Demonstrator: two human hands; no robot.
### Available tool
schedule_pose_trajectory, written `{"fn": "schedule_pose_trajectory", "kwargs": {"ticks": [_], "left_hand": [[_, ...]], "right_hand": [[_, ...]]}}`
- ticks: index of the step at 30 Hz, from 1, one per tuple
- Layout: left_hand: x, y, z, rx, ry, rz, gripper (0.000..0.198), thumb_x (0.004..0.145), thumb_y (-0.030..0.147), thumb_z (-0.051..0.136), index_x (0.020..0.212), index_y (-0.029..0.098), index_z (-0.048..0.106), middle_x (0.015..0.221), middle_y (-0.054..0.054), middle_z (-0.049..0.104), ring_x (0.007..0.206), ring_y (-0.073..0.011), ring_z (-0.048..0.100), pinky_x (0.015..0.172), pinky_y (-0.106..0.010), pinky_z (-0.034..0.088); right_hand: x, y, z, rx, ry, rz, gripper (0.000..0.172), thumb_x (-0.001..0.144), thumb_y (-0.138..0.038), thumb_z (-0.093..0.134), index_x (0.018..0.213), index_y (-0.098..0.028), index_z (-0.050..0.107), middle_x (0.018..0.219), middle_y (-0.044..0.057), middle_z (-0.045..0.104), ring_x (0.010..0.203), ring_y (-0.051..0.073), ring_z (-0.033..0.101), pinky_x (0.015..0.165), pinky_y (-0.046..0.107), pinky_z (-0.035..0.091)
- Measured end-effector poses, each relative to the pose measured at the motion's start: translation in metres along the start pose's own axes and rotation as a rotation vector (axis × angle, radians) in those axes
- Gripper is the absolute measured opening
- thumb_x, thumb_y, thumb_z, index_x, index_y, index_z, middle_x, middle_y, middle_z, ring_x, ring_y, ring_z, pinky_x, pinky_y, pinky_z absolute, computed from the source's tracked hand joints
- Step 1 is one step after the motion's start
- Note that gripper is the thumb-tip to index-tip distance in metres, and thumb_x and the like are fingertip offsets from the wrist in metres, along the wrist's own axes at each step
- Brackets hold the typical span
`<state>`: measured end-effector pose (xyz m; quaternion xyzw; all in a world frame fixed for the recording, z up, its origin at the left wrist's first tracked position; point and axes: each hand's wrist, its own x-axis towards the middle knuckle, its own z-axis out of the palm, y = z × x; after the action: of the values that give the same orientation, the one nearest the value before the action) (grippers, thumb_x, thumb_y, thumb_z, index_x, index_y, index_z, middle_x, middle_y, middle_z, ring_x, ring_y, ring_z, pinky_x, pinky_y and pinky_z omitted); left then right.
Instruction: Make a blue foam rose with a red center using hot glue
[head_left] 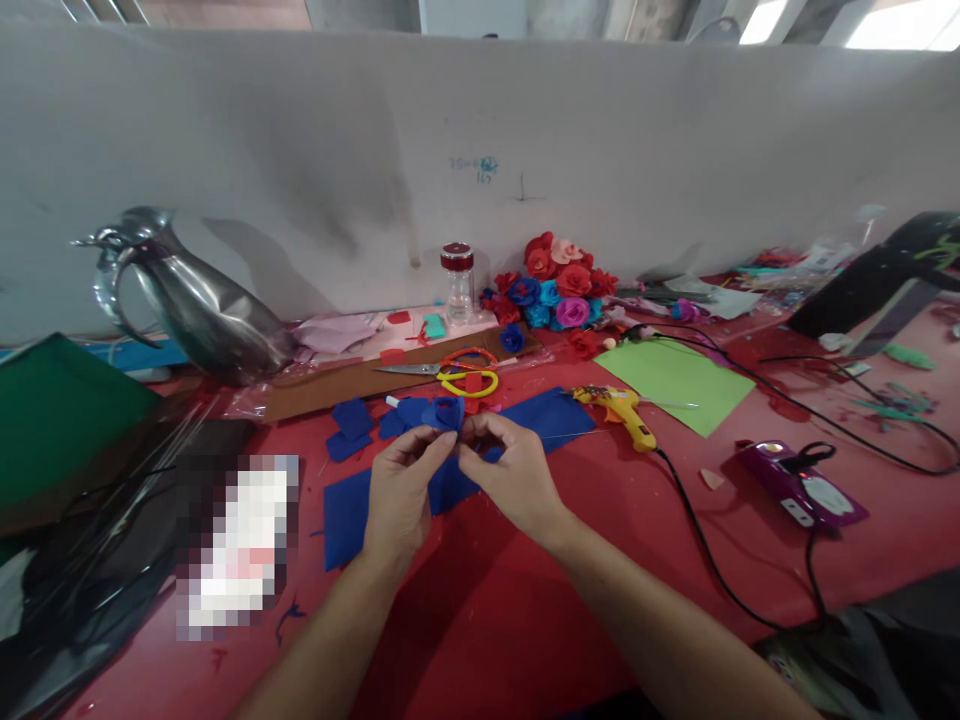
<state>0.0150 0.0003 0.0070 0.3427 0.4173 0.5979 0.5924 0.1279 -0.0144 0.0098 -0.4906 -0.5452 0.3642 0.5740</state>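
A dark blue paper flower (444,410) with curled petals is pinched between my two hands above the red table. My left hand (401,485) grips its lower left side with thumb and fingers. My right hand (517,475) has its fingertips closed at the flower's right edge, partly hidden behind the thumb. Beneath the hands lies a long blue paper strip (345,515). Several cut blue petal pieces (350,428) lie to the left of the flower. Just beyond it rest scissors (469,382) with yellow and orange handles. A yellow glue gun (622,412) lies to the right.
A bunch of paper roses (562,285) and a glass jar (457,285) stand by the wall. At left is a metal jug (202,300). A green sheet (675,380) lies behind the glue gun, whose black cable runs to a purple power strip (802,485).
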Motion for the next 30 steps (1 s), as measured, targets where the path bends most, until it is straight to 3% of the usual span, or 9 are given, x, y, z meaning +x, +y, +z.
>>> {"fn": "schedule_pose_trajectory", "kwargs": {"ticks": [6, 13, 24, 27, 30], "left_hand": [[0.002, 0.0, 0.0, -0.037, -0.022, -0.056, 0.015, 0.053, 0.022, 0.082, 0.061, 0.017, 0.071, 0.064, 0.002, 0.062, 0.061, -0.0086, 0.053, 0.064, -0.022, 0.044], [0.004, -0.005, -0.005, -0.065, -0.081, -0.012, 0.015, 0.053, 0.022, 0.084, 0.064, 0.018, 0.074, 0.07, 0.002, 0.061, 0.067, -0.0091, 0.053, 0.067, -0.022, 0.046], [0.007, -0.009, -0.018, 0.245, -0.248, 0.4, 0.011, 0.076, 0.026, 0.071, 0.084, 0.025, 0.077, 0.094, -0.004, 0.068, 0.088, -0.0171, 0.06, 0.082, -0.03, 0.048], [0.011, -0.011, -0.024, 0.289, -0.259, 0.432, 0.012, 0.078, 0.027, 0.069, 0.087, 0.024, 0.076, 0.092, -0.004, 0.069, 0.087, -0.0182, 0.06, 0.083, -0.031, 0.048], [0.017, -0.012, -0.029, 0.333, -0.257, 0.46, 0.012, 0.078, 0.029, 0.069, 0.084, 0.022, 0.076, 0.088, -0.005, 0.069, 0.083, -0.0186, 0.061, 0.081, -0.032, 0.048]], "right_hand": [[-0.003, 0.004, 0.003, 0.058, 0.018, 0.036, 0.01, 0.071, -0.023, 0.059, 0.079, -0.019, 0.062, 0.076, 0.002, 0.069, 0.07, 0.015, 0.064, 0.068, 0.028, 0.051], [-0.001, 0.005, 0.001, 0.093, 0.002, 0.017, 0.009, 0.072, -0.023, 0.061, 0.079, -0.019, 0.066, 0.076, 0.002, 0.07, 0.068, 0.015, 0.063, 0.067, 0.028, 0.051], [0.001, 0.004, 0.0, 0.12, -0.02, -0.031, 0.006, 0.067, -0.019, 0.061, 0.071, -0.02, 0.065, 0.071, 0.0, 0.066, 0.063, 0.014, 0.056, 0.061, 0.026, 0.044], [0.003, 0.0, -0.003, 0.258, -0.053, 0.061, 0.006, 0.066, -0.022, 0.062, 0.071, -0.021, 0.064, 0.07, 0.0, 0.063, 0.064, 0.014, 0.055, 0.062, 0.026, 0.043], [0.004, -0.005, -0.009, 0.474, -0.077, 0.192, 0.013, 0.075, -0.033, 0.059, 0.073, -0.021, 0.062, 0.067, 0.001, 0.062, 0.065, 0.015, 0.056, 0.06, 0.026, 0.041]]}}
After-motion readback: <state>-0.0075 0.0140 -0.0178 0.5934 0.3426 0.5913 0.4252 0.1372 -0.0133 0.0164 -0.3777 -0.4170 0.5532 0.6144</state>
